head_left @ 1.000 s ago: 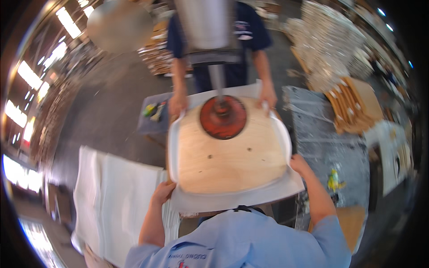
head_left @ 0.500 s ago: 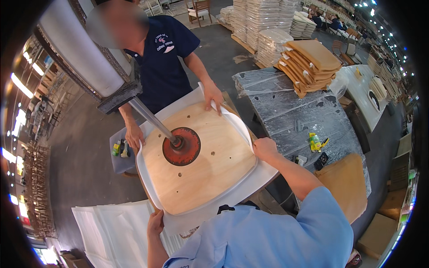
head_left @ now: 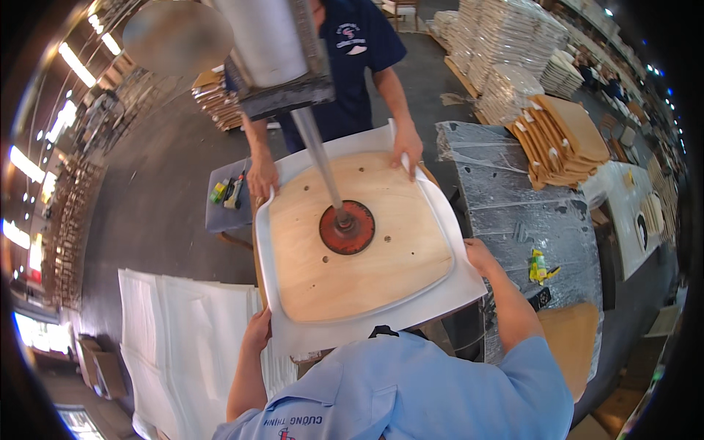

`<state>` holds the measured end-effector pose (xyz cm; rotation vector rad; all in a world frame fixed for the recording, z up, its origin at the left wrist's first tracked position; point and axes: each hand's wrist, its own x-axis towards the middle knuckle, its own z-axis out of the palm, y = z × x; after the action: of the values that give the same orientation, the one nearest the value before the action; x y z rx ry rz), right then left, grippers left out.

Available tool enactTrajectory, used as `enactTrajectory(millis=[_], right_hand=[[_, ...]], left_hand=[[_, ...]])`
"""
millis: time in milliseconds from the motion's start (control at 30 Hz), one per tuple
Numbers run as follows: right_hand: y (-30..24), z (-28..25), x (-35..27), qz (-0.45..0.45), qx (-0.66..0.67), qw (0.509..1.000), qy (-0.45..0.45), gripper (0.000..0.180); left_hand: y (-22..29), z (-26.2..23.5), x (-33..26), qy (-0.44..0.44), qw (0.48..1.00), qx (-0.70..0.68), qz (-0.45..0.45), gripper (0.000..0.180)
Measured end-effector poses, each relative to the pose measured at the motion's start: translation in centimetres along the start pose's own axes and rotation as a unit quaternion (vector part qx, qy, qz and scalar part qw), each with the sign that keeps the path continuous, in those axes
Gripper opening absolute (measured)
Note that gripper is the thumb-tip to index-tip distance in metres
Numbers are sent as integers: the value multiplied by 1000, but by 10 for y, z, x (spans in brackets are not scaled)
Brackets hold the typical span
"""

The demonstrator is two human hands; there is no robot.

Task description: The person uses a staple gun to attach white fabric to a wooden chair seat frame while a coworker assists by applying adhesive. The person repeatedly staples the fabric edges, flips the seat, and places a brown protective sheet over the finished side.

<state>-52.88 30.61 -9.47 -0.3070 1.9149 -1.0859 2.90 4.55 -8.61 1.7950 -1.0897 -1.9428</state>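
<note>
Left grip (head_left: 257,329) closed on white sheet (head_left: 312,336), right grip (head_left: 482,258) likewise

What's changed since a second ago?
The round red disc has come down toward the pale rounded wooden panel and now appears to rest on it. No grip visibly changed: the left hand and right hand hold the thin white sheet by its sides, the co-worker's hands at its far end.

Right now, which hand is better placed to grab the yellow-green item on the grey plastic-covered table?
Likely your right hand: it's nearer the item; your left hand is across the pale wooden panel.
</note>
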Motion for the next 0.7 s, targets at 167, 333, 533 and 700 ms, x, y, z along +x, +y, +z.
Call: enactTrajectory(millis=[167,333,533,700], right_hand=[[6,-1,3,-119,-155,979,66,39],[-1,6,-2,-203,-329,920,66,43],[4,14,0,-287,-344,892,53,41],[2,15,-3,-262,-372,889,51,39]], left_hand=[[0,-15,2,-21,996,82,34,48],[-5,-7,1,20,990,108,90,54],[20,0,-18,141,879,390,233,46],[71,18,-23,124,913,283,267,34]])
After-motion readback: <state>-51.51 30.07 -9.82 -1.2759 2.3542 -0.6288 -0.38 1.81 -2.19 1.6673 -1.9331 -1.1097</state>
